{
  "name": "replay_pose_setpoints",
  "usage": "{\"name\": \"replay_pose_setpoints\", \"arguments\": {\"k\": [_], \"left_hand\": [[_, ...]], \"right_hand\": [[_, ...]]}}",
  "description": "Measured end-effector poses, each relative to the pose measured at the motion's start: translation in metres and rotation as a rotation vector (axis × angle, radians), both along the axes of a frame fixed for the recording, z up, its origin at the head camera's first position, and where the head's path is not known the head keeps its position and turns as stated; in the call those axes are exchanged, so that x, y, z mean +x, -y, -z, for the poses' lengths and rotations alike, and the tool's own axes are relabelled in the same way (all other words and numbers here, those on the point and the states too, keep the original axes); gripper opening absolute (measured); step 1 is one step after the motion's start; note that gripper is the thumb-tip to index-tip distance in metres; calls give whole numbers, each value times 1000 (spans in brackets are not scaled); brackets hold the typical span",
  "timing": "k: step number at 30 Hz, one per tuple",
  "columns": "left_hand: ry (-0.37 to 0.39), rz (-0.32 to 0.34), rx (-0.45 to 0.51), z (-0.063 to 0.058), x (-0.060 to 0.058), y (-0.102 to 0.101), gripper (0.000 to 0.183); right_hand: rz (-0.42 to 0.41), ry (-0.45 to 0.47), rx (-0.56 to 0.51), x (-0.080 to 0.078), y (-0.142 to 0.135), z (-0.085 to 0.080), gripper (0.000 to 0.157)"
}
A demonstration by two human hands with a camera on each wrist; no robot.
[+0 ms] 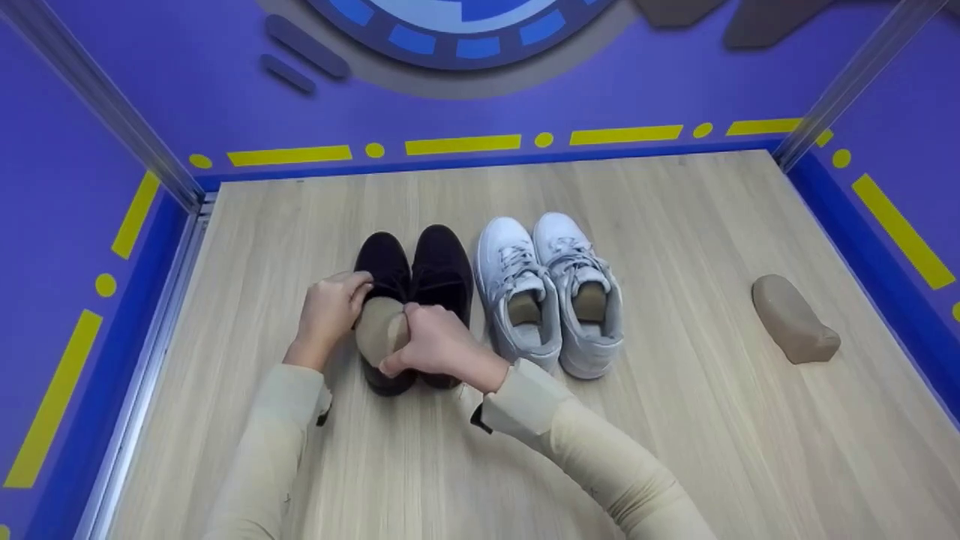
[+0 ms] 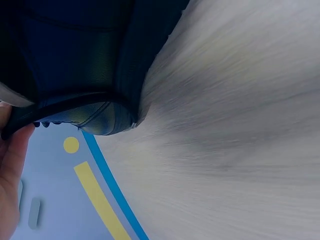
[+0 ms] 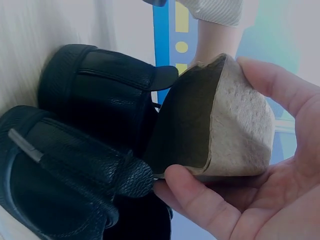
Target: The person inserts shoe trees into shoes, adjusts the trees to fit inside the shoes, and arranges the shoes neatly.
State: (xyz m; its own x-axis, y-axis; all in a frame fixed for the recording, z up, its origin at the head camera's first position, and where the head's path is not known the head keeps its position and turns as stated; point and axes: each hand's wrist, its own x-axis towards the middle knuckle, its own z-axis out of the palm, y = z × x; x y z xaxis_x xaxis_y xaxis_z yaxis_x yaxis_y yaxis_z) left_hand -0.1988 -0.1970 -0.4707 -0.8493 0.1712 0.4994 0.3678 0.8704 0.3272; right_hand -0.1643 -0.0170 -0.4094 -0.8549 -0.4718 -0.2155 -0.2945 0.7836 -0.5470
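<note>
My right hand [image 1: 442,341] holds a hollow, brown-grey moulded-pulp shoe insert [image 1: 375,334], thumb on one side of its end and fingers on the other, spread to the insert's breadth. The insert sits tilted at the mouth of the left black leather lace-up shoe [image 1: 381,255]; how deep its front end reaches, I cannot tell. My left hand [image 1: 330,304] pinches the collar edge of that same shoe, thumb and fingers drawn narrow on the dark rim.

The right black leather lace-up shoe [image 1: 442,259] stands just beside it, toe likewise pointing away from me. To the right of that stands a pair of white lace-up sneakers [image 1: 502,244], side by side, a brown insert [image 1: 589,301] visible inside each. A loose brown-grey insert [image 1: 795,322] lies well apart, near the right side of the pale wood-grain tabletop [image 1: 750,450]. Purple panels [image 1: 465,120] with yellow dashes and dots border the surface.
</note>
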Motion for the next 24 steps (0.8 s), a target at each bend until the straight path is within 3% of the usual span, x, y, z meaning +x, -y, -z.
{"name": "replay_pose_setpoints", "arguments": {"k": [24], "left_hand": [[8, -12, -24, 1, 1, 1, 7]], "right_hand": [[30, -7, 74, -12, 20, 1, 50]]}}
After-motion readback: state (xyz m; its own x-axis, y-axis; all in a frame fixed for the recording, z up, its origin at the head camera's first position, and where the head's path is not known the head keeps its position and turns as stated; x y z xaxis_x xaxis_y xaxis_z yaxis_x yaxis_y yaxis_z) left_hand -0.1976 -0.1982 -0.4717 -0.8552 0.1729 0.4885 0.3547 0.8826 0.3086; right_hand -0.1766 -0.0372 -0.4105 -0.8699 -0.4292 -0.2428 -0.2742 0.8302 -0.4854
